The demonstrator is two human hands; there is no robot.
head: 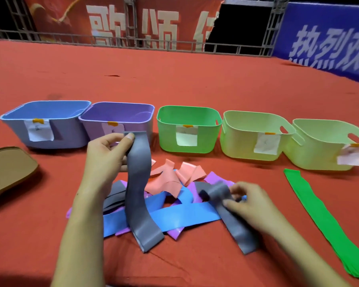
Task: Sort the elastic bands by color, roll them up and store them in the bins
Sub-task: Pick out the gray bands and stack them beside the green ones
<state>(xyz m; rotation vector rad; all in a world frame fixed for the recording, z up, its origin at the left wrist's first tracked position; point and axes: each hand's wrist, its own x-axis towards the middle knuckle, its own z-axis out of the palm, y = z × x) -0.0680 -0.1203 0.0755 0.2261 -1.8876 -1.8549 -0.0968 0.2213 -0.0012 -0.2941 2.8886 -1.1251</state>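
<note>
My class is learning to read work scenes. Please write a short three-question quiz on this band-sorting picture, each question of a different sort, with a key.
1. True or false: the left hand holds a grey band up by its end.
2. How many bins stand in the row? A) three B) five C) seven
3. Fill in: the band lying apart, right of the pile, is ____.

Key:
1. True.
2. B: blue bin, purple bin, green bin and two pale green bins.
3. Green.

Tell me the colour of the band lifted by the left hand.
Grey band, pinched by the left hand; head view.
</note>
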